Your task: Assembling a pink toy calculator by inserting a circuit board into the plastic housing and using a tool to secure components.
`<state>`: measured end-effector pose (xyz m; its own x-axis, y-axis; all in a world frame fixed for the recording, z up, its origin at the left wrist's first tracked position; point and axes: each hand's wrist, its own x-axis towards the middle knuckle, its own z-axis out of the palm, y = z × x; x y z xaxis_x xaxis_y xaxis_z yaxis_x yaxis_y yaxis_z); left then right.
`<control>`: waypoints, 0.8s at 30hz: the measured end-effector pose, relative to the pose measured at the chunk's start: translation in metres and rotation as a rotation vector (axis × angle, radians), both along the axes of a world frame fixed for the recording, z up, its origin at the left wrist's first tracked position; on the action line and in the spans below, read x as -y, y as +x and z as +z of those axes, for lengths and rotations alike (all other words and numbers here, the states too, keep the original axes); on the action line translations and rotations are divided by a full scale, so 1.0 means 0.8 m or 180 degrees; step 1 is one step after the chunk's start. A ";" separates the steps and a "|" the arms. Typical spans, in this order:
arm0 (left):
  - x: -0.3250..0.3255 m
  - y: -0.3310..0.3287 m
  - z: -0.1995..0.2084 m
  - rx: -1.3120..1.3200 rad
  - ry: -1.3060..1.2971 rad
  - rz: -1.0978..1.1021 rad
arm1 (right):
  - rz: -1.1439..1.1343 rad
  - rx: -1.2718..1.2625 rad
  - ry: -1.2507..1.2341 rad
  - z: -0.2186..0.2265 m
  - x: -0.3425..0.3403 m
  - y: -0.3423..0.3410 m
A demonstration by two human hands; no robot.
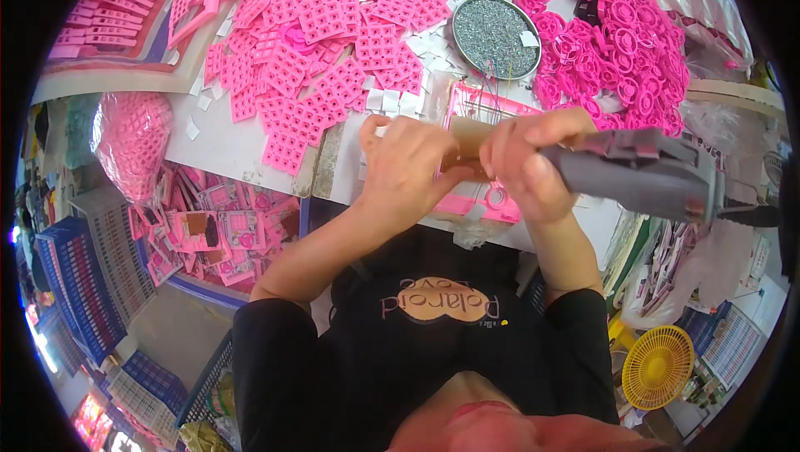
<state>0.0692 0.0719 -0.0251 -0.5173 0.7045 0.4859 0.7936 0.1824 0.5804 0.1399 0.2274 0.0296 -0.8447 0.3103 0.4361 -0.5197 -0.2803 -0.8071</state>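
In front of me on the white table lies a pink plastic casing [477, 204] with a brown board [469, 134] on it. My left hand [406, 162] is closed over the left side, its thumb and fingertips at the edge of the brown board. Gripped in my right hand [533, 164] is a grey power screwdriver [637, 177], slightly blurred, with its body sticking out to the right. Its tip is hidden behind my fingers. Thin wires [492, 85] rise from the far end of the casing.
Beyond the casing stands a round tray of small screws [496, 35]. Pink keypad pieces [312, 60] are heaped at the far left, pink ring-shaped parts [612, 44] at the far right. A bin of pink parts [225, 227] sits below left, a yellow basket [658, 366] below right.
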 end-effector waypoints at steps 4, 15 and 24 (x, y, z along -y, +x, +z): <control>0.014 0.029 0.010 0.0123 -0.0557 -0.0517 | -0.0524 0.0434 0.0385 -0.037 -0.013 -0.014; 0.012 0.054 -0.003 0.0039 -0.0884 -0.0971 | -0.0404 0.0497 0.1922 -0.041 -0.010 -0.028; -0.004 0.041 0.010 -0.0101 -0.0620 -0.0576 | -0.0028 0.0667 0.0357 -0.006 -0.031 -0.017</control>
<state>0.1017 0.0751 -0.0172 -0.3612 0.8659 0.3462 0.8407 0.1417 0.5227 0.1261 0.2523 0.0245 -0.9179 0.2774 0.2838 -0.3396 -0.1789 -0.9234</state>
